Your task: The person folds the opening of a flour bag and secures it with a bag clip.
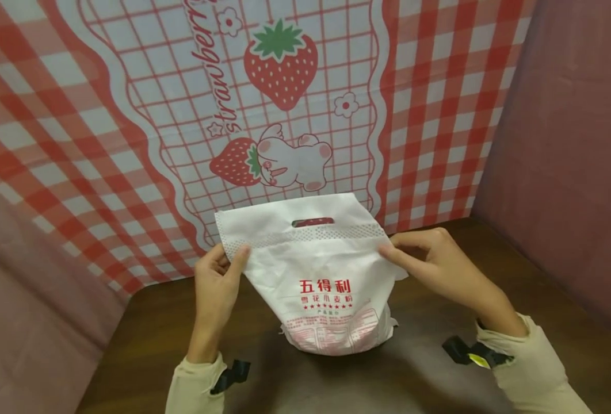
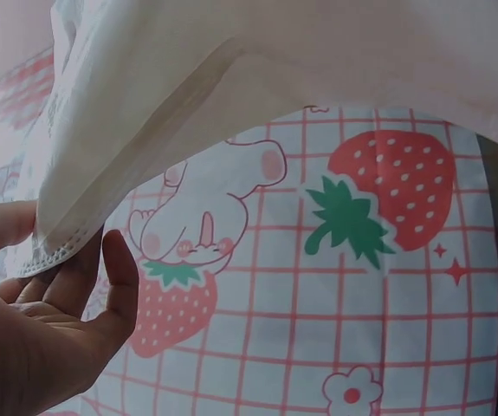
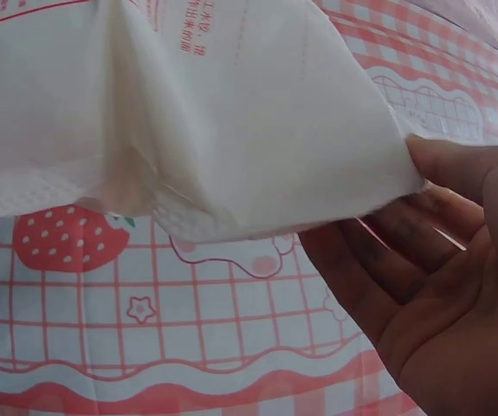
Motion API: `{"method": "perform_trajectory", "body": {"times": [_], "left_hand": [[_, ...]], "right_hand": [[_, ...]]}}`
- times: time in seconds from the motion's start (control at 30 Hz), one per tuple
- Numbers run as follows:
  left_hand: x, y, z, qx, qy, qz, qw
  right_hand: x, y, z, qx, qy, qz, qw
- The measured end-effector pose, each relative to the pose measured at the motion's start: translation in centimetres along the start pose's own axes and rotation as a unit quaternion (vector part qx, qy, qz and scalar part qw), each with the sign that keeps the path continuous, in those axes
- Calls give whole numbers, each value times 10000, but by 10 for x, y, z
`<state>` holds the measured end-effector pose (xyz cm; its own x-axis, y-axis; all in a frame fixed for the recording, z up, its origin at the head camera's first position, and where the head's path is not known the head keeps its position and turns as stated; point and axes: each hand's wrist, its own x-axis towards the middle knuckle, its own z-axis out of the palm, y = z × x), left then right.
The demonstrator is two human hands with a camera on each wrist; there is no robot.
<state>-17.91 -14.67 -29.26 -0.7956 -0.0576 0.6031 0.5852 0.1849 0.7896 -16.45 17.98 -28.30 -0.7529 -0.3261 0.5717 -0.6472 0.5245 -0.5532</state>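
A white flour bag (image 1: 310, 259) with red Chinese print and a cut-out handle slot stands on the dark wooden table, its wide top edge spread flat. At the bag's upper left edge my left hand (image 1: 216, 290) pinches the fabric between thumb and fingers. My right hand (image 1: 435, 264) pinches the opposite upper edge, just under the dotted band. In the left wrist view, the thumb and fingers of the left hand (image 2: 58, 321) meet at a corner of the bag (image 2: 136, 95). The right wrist view shows the right hand (image 3: 439, 277) gripping the other corner of the bag (image 3: 274, 121).
A red-and-white checked cloth (image 1: 430, 115) with strawberry and rabbit pictures hangs upright behind the bag. Pink curtains (image 1: 564, 144) stand at both sides. The brown table (image 1: 155, 328) runs under both forearms, and a black strap (image 1: 230, 376) sits at the left wrist.
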Motion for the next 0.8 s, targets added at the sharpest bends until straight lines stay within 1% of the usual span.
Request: {"method": "perform_trajectory", "body": {"times": [0.13, 0.3, 0.4, 0.6, 0.7, 0.8], "left_hand": [[0, 3, 1, 44, -25, 18, 10000], [0, 2, 0, 20, -14, -12, 10000], [0, 1, 0, 63, 17, -4, 10000], [2, -1, -1, 114, -46, -23, 9999], [1, 0, -3, 87, -75, -7, 9999], [-1, 3, -6, -5, -63, 64, 10000]], "right_hand": [[0, -21, -9, -92, 11, -143, 9999], [1, -23, -9, -182, 199, -266, 9993], [2, -19, -6, -122, 319, -283, 9990], [1, 5, 4, -181, 681, -439, 9965], [0, 13, 6, -155, 812, -508, 9953], [0, 17, 7, -33, 880, -568, 9945]]}}
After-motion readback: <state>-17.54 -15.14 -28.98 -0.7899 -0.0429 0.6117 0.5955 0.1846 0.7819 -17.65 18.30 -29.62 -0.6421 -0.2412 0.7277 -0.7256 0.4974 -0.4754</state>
